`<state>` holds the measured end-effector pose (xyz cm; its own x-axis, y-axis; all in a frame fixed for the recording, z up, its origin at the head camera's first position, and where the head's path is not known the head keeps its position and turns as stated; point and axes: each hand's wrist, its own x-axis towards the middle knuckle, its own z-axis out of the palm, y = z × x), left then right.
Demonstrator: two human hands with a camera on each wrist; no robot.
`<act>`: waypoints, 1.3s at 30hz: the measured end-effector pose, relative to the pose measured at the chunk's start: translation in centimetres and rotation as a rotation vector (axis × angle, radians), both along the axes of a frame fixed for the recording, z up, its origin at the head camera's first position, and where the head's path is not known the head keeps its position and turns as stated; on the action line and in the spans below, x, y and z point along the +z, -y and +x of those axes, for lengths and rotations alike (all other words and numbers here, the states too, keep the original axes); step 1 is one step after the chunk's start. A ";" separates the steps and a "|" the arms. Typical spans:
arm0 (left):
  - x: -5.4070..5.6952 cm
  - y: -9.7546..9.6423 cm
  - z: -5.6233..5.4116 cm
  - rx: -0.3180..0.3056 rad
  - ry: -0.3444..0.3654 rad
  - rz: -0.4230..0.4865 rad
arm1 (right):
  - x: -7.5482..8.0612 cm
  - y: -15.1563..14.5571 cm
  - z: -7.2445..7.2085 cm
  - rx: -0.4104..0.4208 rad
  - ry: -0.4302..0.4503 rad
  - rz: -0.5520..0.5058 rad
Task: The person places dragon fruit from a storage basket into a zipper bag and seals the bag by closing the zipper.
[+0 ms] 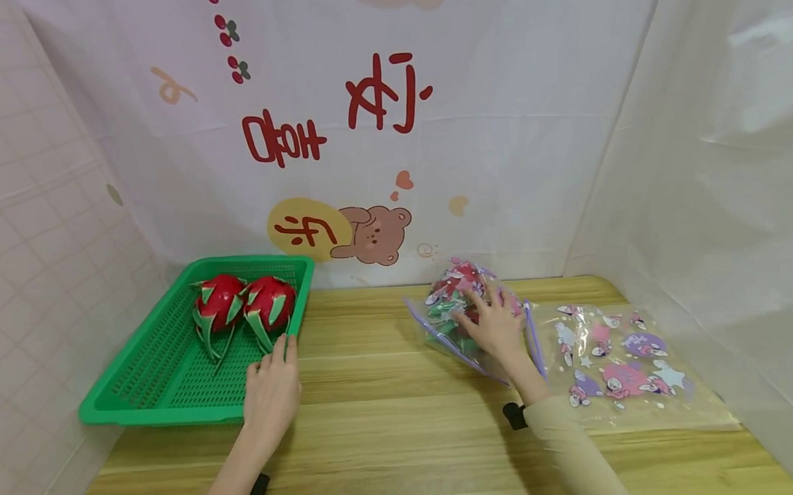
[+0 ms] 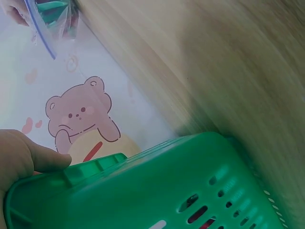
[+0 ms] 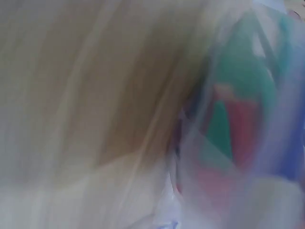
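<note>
On the left of the table, a green plastic basket (image 1: 173, 412) holds two red dragon fruits (image 1: 220, 301) with green scales. My left hand (image 1: 272, 386) grips the basket's right rim, its thumb (image 2: 50, 160) against the outer edge in the left wrist view. A clear zip bag (image 1: 447, 304) with a purple seal strip and printed pictures has red and green fruit inside. My right hand (image 1: 494, 328) rests over this bag with its fingers spread. Blurred red and green fruit (image 3: 240, 129) shows through the plastic in the right wrist view.
Another clear printed zip bag (image 1: 620, 367) lies flat at the right, its purple strip beside the filled bag. A white cloth with a bear print (image 1: 376, 233) hangs behind the wooden table (image 1: 377, 437). White sheets also flank both sides.
</note>
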<state>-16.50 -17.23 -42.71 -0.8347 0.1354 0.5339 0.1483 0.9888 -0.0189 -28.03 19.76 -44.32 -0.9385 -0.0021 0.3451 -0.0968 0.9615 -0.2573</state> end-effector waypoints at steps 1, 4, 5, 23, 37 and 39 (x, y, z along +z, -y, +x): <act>0.0 0.0 0.0 0.000 0.001 0.000 | 0.2 -0.5 0.1 0.022 0.001 -0.049; 0.0 -0.1 0.1 -0.002 0.008 0.002 | 0.6 -2.7 0.6 0.029 -0.044 -0.148; 0.1 -0.1 0.1 -0.004 0.011 0.004 | 0.7 -3.5 0.9 0.010 -0.067 -0.145; 0.3 0.0 0.0 0.000 0.043 0.002 | -0.3 -9.6 4.8 -0.230 0.119 0.035; 0.1 -0.1 -0.1 -0.001 0.030 -0.014 | 3.2 -8.0 5.3 -0.161 -0.470 0.036; 0.1 -0.2 -0.1 -0.001 0.028 -0.016 | 3.9 -6.9 5.4 -0.123 -0.535 0.069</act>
<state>-16.60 -17.07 -42.58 -0.8493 0.1444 0.5077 0.1501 0.9882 -0.0301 -22.60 26.67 -40.42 -0.6274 0.0573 0.7766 -0.0826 0.9868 -0.1395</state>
